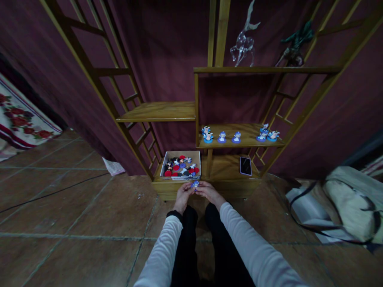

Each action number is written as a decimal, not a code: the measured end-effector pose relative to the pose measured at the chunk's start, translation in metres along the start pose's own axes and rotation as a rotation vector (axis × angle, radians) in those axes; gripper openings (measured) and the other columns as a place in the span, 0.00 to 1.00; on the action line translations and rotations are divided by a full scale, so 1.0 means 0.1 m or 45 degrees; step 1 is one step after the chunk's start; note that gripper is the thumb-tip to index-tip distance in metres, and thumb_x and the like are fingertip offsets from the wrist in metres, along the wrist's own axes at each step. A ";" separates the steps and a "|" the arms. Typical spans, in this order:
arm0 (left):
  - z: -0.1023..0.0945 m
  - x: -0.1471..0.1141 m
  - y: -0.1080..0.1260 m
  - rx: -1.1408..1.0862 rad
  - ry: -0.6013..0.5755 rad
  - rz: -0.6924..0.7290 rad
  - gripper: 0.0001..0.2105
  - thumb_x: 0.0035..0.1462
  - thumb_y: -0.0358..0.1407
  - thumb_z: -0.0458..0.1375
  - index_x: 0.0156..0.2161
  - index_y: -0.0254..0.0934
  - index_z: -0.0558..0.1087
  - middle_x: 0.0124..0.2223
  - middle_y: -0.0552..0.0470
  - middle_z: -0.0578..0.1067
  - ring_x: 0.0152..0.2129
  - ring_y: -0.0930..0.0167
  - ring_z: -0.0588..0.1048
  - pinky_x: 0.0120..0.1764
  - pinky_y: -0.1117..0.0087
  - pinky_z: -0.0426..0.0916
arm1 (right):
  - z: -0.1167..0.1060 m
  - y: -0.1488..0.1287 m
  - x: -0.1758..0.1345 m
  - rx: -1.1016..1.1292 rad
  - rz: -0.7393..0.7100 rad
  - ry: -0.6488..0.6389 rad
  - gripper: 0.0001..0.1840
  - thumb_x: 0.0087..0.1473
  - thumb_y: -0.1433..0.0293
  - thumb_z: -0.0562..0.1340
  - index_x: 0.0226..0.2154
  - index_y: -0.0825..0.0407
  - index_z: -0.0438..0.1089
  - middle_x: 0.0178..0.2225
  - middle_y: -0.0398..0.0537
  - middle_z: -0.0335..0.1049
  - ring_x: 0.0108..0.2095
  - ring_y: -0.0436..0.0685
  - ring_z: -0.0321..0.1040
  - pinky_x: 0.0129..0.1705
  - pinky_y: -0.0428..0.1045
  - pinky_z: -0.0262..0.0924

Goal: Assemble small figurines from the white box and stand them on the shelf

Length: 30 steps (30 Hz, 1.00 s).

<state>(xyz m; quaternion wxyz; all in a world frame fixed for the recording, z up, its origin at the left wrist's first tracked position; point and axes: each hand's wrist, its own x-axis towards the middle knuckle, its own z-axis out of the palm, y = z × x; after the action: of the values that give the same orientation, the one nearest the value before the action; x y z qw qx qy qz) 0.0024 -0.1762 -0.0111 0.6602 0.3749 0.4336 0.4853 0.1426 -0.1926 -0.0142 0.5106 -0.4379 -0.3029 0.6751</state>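
both hands meet low in the middle, fingertips closed around one small purple figure (195, 184): the left hand (183, 196) grips it from nine o'clock, the right hand (211, 192) from three (a dark band (174, 215) rings the left wrist). the figure is held just in front of the cabinet's bottom edge.

taking it as the clock's centre, an open box (195, 157) stands close by at eleven, holding a jumble of toys (179, 165) with red, purple and dark parts. a phone (245, 166) lies at two. between one and two, higher up, a shelf (249, 136) carries seven more toys: two at its nine o'clock end, two spaced apart near (229, 137) them, three clustered at its three o'clock end. above, between twelve and one, stands a clear deer (243, 43); a pale bag (348, 199) lies on the floor past three.
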 end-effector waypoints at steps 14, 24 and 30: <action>0.01 -0.04 0.05 -0.076 0.015 0.019 0.20 0.31 0.34 0.69 0.36 0.34 0.74 0.31 0.49 0.76 0.26 0.74 0.71 0.31 0.72 0.64 | -0.01 0.02 0.04 0.079 -0.060 -0.010 0.25 0.27 0.75 0.69 0.36 0.51 0.70 0.36 0.46 0.72 0.39 0.55 0.69 0.48 0.54 0.60; -0.03 0.02 -0.02 -0.062 0.063 0.079 0.19 0.32 0.35 0.68 0.35 0.32 0.74 0.25 0.53 0.73 0.20 0.77 0.68 0.26 0.75 0.61 | -0.01 0.04 0.05 0.018 -0.065 -0.053 0.25 0.27 0.75 0.70 0.35 0.51 0.69 0.34 0.44 0.72 0.36 0.54 0.70 0.45 0.52 0.61; -0.03 0.02 -0.02 -0.025 0.102 0.071 0.16 0.33 0.34 0.66 0.33 0.32 0.76 0.27 0.50 0.75 0.21 0.77 0.68 0.26 0.75 0.61 | 0.02 0.02 0.00 0.011 -0.024 -0.038 0.22 0.29 0.68 0.72 0.31 0.52 0.69 0.32 0.45 0.72 0.35 0.54 0.71 0.45 0.53 0.62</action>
<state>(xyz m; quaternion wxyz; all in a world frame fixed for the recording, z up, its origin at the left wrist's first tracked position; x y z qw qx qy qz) 0.0001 -0.1742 -0.0142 0.6323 0.3608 0.4442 0.5222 0.1403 -0.1930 -0.0148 0.5141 -0.4228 -0.3117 0.6780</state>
